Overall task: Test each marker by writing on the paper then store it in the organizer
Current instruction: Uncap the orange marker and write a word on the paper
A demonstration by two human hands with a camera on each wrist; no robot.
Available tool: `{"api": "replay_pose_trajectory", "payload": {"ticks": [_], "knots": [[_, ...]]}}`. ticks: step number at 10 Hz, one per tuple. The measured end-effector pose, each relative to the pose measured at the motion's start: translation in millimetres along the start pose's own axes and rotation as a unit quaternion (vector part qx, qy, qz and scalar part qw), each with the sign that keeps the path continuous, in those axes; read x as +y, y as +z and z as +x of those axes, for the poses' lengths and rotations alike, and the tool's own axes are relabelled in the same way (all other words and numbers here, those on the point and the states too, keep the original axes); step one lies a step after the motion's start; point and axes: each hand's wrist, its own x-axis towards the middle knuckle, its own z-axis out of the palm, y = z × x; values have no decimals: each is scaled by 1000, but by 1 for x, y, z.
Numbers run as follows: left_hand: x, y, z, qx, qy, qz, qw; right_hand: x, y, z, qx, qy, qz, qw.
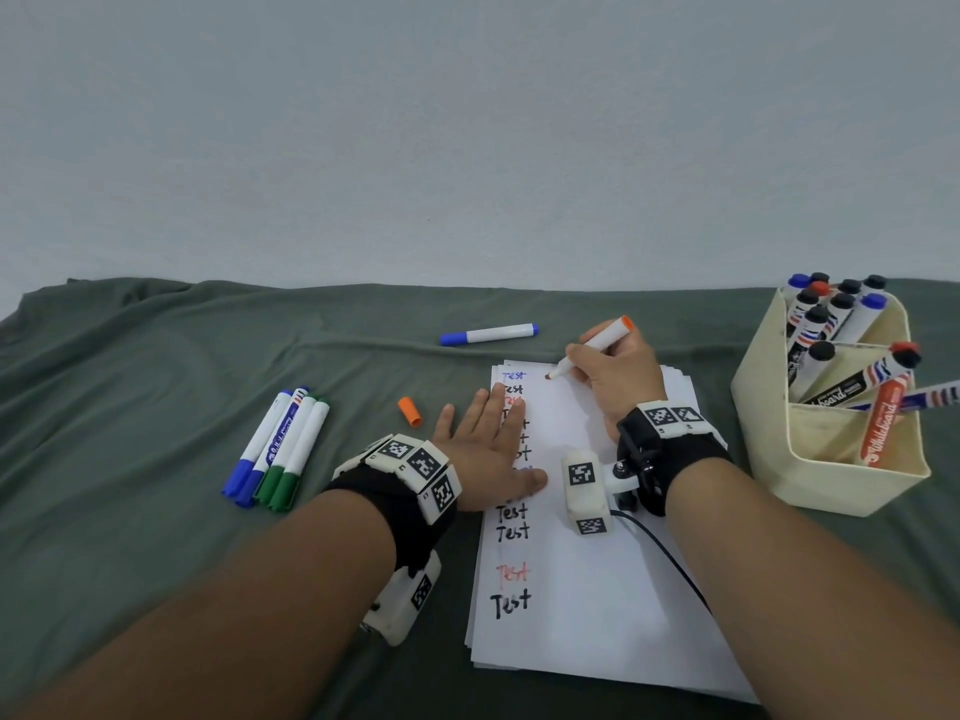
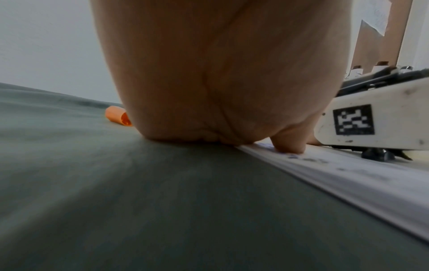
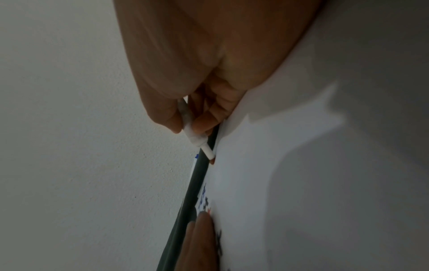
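My right hand (image 1: pixel 613 366) grips an uncapped orange marker (image 1: pixel 597 348), its tip touching the top of the white paper (image 1: pixel 587 563) beside a column of written "Test" words. In the right wrist view the marker's white nib end (image 3: pixel 204 144) meets the paper (image 3: pixel 301 183) below my curled fingers. My left hand (image 1: pixel 488 444) lies flat with straight fingers on the paper's left edge, pressing it down; in the left wrist view the palm (image 2: pixel 220 73) rests on cloth and paper (image 2: pixel 348 174). The orange cap (image 1: pixel 410 412) lies on the cloth left of that hand, also seen as the cap (image 2: pixel 117 116).
A cream organizer (image 1: pixel 831 407) at the right holds several markers. A blue marker (image 1: pixel 488 334) lies beyond the paper. Blue and green markers (image 1: pixel 278 449) lie grouped at the left. A green cloth (image 1: pixel 156 381) covers the surface, with a pale wall behind.
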Motion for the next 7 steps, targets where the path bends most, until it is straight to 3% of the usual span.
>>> {"api": "replay_pose_trajectory", "payload": {"ticks": [3,7], "knots": [[1,-1,-2,3,1,-3,1000,0,-2,-2,25,-6,-7,1000],[0,1,1,5,0,-3,1000,-4,-3,-5,4,-3,-7,1000]]}}
